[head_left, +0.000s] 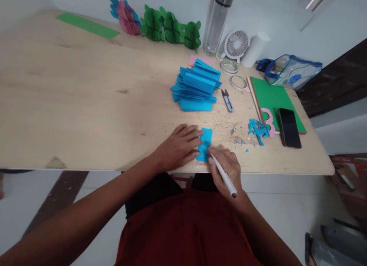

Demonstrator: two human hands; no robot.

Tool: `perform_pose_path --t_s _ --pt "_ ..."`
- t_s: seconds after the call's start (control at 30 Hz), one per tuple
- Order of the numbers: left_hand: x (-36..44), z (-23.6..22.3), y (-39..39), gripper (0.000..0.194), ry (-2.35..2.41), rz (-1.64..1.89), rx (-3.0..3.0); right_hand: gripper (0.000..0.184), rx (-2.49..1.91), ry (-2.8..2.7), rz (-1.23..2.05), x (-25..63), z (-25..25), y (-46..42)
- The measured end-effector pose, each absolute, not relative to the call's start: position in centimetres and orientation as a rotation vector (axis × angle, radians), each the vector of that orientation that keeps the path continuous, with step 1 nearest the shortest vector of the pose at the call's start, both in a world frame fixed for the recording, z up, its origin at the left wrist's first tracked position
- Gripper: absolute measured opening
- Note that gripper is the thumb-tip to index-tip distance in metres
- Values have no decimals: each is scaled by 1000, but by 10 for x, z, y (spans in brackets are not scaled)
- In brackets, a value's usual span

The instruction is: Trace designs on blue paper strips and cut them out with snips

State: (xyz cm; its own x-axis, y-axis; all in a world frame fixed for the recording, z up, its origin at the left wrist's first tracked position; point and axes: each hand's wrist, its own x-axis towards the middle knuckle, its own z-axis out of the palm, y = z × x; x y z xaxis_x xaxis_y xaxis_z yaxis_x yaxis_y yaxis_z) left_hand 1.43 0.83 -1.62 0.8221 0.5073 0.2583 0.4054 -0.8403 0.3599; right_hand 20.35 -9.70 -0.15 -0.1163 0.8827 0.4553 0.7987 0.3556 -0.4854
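Observation:
A small blue paper strip (206, 137) lies near the front edge of the table, with dark lines faintly visible on it. My left hand (182, 145) rests flat, its fingertips on the strip's left side. In my right hand (228, 164) is a white pen (223, 170), its tip at the strip's right side and its dark end slanting down toward me. Beyond the hands stands a loose pile of folded blue paper pieces (197, 86). A pair of thread snips (227, 100) lies to the right of that pile.
Blue scraps (258, 131) and a pink paper cutout (268, 122) lie by a phone (289, 127) on green paper sheets (275, 96). Along the wall stand green paper figures (172, 27), a bottle (218, 25) and a small fan (236, 44). Tape rolls (237, 82) and a clear pouch (295, 71) are nearby.

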Motion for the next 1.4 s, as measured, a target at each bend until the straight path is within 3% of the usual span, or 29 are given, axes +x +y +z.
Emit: perform_pose_path --t_s 0.37,0.83,1.4 --pt "14 -16 12 25 711 476 2641 23 -1377 -1940 -42 202 -11 -96" --pt "9 -10 13 21 639 483 2696 26 -1413 -1944 -33 201 -10 -98" --pt "8 -9 13 30 649 548 2689 26 -1395 -1939 -66 201 -12 -97"
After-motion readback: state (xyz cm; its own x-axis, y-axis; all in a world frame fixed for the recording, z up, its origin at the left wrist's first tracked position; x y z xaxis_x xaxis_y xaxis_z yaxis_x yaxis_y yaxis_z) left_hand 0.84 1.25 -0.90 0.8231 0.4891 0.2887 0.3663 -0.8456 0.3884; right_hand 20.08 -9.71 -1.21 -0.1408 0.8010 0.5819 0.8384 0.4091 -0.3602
